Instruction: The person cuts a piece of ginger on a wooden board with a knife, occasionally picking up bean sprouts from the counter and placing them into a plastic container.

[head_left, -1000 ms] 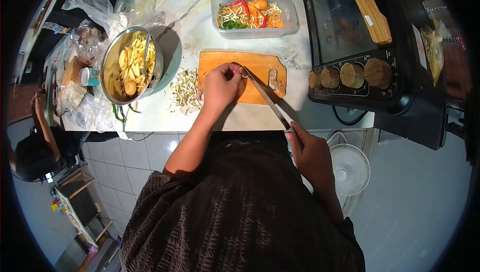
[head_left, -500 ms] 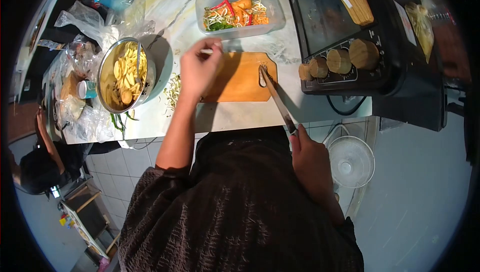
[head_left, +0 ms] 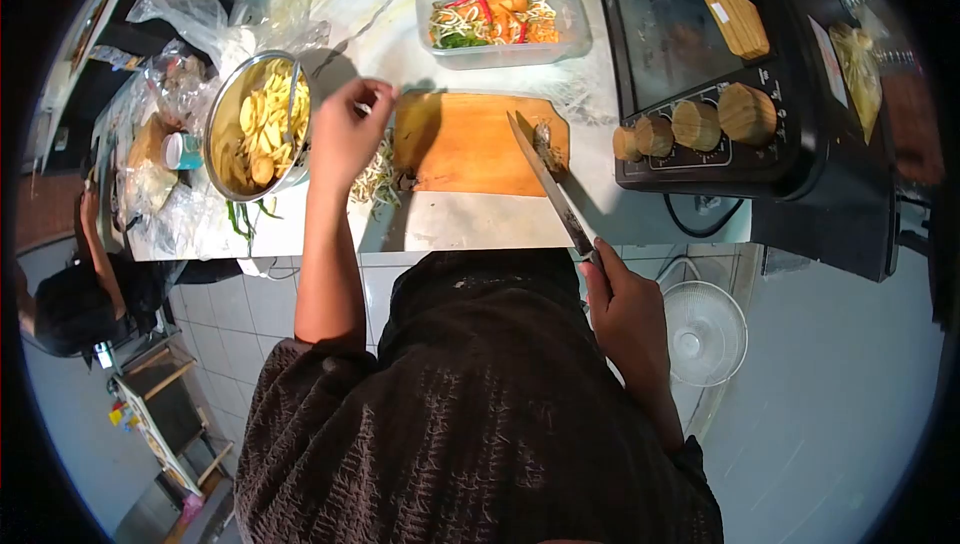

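In the head view, the left hand [head_left: 350,132] had moved away from the cutting board [head_left: 465,144] toward the metal bowl [head_left: 298,173], and was above the bean sprouts [head_left: 376,182] beside the board's left edge. Its fingers were curled; whether they pinched anything could not be told. The right hand [head_left: 628,306] was closed around the handle of the knife [head_left: 546,182], its blade slanting over the board's right part, next to small scraps [head_left: 545,147]. The sprouts lay on the counter [head_left: 455,228], partly hidden by the left hand and wrist. Yellow slices [head_left: 266,119] filled much of the bowl; the plastic container [head_left: 505,57] of vegetables stood beyond the board.
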Tool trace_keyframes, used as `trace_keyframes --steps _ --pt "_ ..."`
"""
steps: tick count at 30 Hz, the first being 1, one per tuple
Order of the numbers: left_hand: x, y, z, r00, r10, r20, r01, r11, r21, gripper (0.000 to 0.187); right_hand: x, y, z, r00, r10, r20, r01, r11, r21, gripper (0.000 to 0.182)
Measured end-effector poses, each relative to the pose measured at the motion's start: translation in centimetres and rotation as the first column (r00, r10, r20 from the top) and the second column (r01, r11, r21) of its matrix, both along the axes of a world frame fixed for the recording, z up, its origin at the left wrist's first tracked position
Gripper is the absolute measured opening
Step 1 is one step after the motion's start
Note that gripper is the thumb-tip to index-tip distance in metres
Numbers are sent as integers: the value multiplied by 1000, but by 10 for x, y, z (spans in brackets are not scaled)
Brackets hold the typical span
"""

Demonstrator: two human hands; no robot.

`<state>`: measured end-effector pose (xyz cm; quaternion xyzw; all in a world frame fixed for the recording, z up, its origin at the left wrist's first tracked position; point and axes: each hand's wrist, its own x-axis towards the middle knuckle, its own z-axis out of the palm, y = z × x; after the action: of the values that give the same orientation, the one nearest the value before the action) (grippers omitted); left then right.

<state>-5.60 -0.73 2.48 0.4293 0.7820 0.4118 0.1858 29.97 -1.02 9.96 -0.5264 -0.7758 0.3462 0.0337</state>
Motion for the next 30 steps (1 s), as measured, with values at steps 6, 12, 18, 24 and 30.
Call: trace_keyframes --steps 6,12,18,24,30 --pt "3 -65 -15 970 -143 -195 97 968 -231 16 -14 7 -1 994 111 -21 -110 994 15 34" --pt "5 -77 -34 974 -138 -182 110 982 -156 10 -24 9 -8 985 158 -62 -153 985 77 34" --pt "1 -79 -35 984 -112 -137 102 992 -73 13 -30 12 -2 981 186 -49 -185 982 29 35" --pt "-3 -70 -36 996 -5 -87 10 998 61 10 -29 13 1 988 156 14 -156 988 -8 36" --pt "0 -54 -40 882 99 461 -195 967 165 14 -26 14 1 992 127 24 -126 992 -27 36"
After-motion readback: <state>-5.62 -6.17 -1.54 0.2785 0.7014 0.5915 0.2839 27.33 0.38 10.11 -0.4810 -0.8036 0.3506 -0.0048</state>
